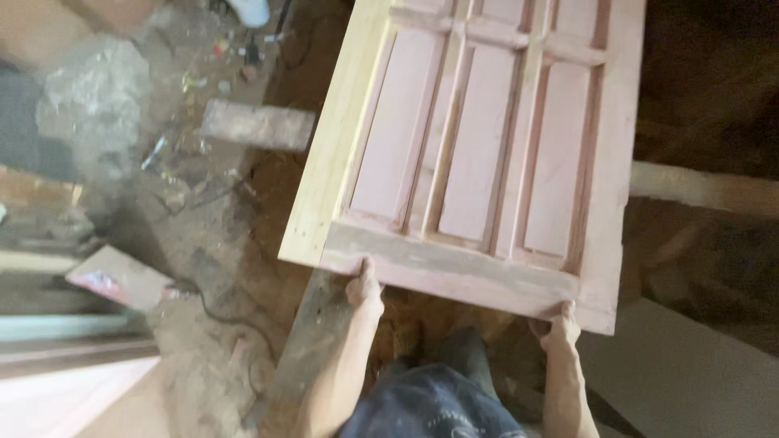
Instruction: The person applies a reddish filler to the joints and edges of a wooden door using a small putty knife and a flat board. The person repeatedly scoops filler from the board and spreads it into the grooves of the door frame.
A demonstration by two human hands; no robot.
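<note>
A large panelled wooden door (487, 154) of pale pinkish wood, with a yellowish left stile, lies flat in front of me, stretching away toward the top of the view. My left hand (365, 285) grips its near bottom edge toward the left. My right hand (558, 322) grips the same edge near the right corner. Both thumbs sit on top of the bottom rail, and the fingers are hidden under it.
A grey plank (312, 341) runs under the door's near edge. The dirt floor at left holds a wooden block (258, 125), scattered small debris (187, 162), a cable (219, 312) and a flat board (118, 277). A pale beam (702, 188) sticks out at right.
</note>
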